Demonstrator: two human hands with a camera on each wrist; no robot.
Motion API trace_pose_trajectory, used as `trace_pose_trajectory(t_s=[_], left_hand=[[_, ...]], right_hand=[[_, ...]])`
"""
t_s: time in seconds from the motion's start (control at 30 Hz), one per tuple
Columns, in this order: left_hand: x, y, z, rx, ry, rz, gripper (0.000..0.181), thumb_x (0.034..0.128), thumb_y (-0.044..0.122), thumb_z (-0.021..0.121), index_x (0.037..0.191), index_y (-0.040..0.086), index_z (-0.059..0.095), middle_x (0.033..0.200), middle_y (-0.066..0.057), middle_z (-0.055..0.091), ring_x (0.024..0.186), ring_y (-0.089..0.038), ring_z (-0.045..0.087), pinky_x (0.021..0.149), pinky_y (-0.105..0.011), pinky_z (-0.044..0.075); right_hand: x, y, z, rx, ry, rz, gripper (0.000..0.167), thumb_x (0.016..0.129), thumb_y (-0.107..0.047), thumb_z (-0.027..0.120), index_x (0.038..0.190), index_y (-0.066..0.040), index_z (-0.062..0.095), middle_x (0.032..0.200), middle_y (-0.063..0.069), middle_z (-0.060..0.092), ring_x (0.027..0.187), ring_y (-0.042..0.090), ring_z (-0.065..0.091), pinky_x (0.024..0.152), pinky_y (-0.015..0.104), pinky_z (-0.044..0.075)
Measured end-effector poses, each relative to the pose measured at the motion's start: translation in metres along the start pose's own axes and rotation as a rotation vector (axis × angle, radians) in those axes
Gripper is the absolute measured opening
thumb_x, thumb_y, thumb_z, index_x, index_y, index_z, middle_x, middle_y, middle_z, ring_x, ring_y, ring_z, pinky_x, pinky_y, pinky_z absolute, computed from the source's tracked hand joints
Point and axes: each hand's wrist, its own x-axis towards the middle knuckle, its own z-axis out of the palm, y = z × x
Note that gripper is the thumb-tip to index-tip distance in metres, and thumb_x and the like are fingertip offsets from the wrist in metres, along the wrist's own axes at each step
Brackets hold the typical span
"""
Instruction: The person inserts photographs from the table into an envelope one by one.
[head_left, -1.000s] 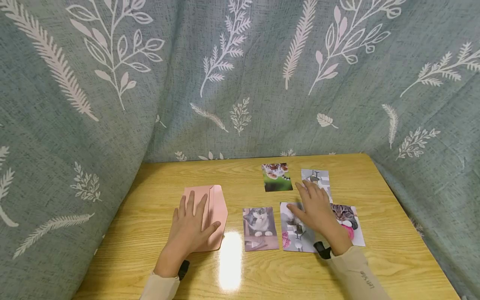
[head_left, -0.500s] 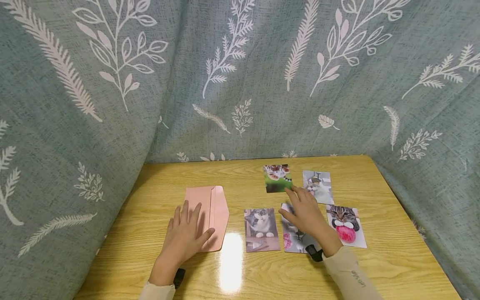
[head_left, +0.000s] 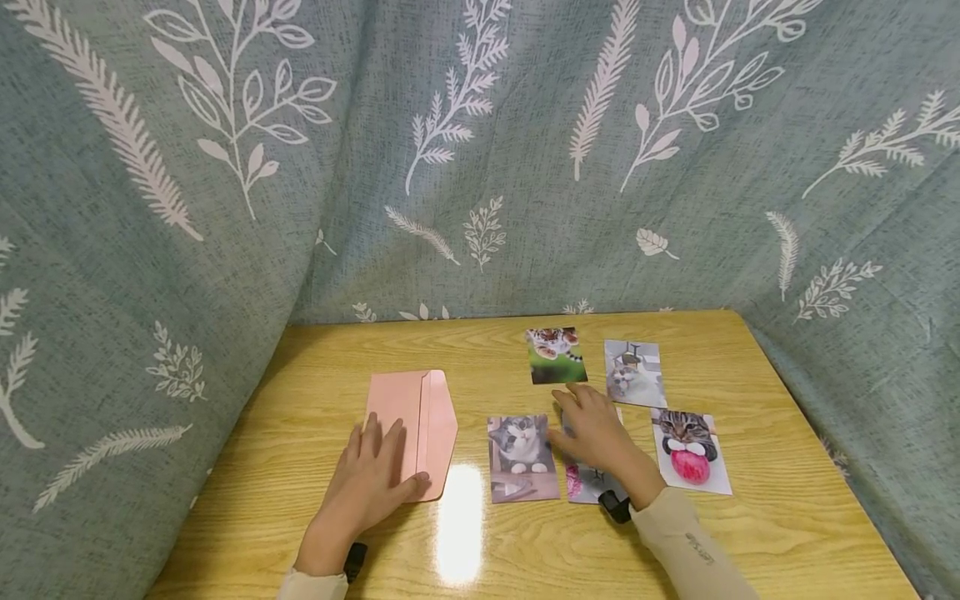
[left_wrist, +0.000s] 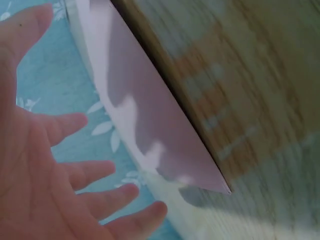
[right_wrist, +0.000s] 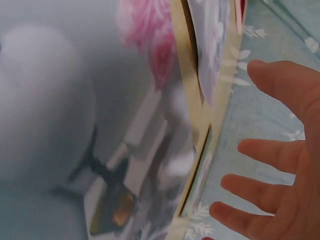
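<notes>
A pink envelope (head_left: 397, 396) with its flap to the right lies on the table's left part. My left hand (head_left: 362, 483), fingers spread, is over its lower left; in the left wrist view a gap shows between the hand (left_wrist: 60, 185) and the envelope (left_wrist: 150, 110). My right hand (head_left: 600, 433), fingers apart and holding nothing, hovers over the lower middle photo (head_left: 583, 485), partly hiding it. Left of that hand lies a grey-and-white cat photo (head_left: 525, 458). In the right wrist view the hand (right_wrist: 280, 165) is clear of the large photo (right_wrist: 125, 100).
A tiger photo (head_left: 556, 357) and a pale cat photo (head_left: 635, 375) lie towards the back. To the right is a tabby cat photo with a pink ball (head_left: 692, 452). Behind the wooden table (head_left: 780, 517) hangs a green leaf-patterned cloth (head_left: 450, 275).
My right hand has moved left, from the pale cat photo to above the lower middle photo, uncovering the tabby photo. My left hand has shifted slightly down and left.
</notes>
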Motion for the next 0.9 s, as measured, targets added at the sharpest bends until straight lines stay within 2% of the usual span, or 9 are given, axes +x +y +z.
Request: trace_pose_trajectory(t_s=[0.27, 0.57, 0.9], left_hand=[[-0.001, 0.001, 0.000, -0.027, -0.068, -0.014, 0.100, 0.0870, 0.069, 0.062, 0.157, 0.006, 0.029, 0.158, -0.036, 0.013, 0.141, -0.059, 0.013, 0.109, -0.069, 0.022], [0.000, 0.002, 0.000, -0.038, -0.089, 0.000, 0.104, 0.0835, 0.069, 0.067, 0.157, 0.005, 0.030, 0.158, -0.036, 0.014, 0.142, -0.059, 0.013, 0.107, -0.068, 0.027], [-0.002, 0.003, -0.001, -0.092, -0.151, -0.031, 0.105, 0.0802, 0.064, 0.074, 0.158, 0.007, 0.030, 0.159, -0.034, 0.011, 0.143, -0.057, 0.009, 0.107, -0.069, 0.026]], right_hand=[[0.003, -0.004, 0.012, -0.019, -0.079, 0.006, 0.064, 0.093, -0.038, 0.072, 0.143, -0.005, 0.051, 0.148, 0.028, 0.040, 0.136, 0.049, 0.035, 0.107, 0.067, 0.029], [0.004, -0.007, 0.017, -0.057, -0.117, 0.000, 0.068, 0.091, -0.044, 0.073, 0.142, -0.005, 0.053, 0.148, 0.028, 0.040, 0.136, 0.050, 0.034, 0.107, 0.067, 0.028], [0.002, -0.008, 0.019, -0.051, -0.100, 0.003, 0.065, 0.089, -0.046, 0.075, 0.138, -0.008, 0.056, 0.147, 0.026, 0.042, 0.136, 0.049, 0.036, 0.106, 0.067, 0.029]])
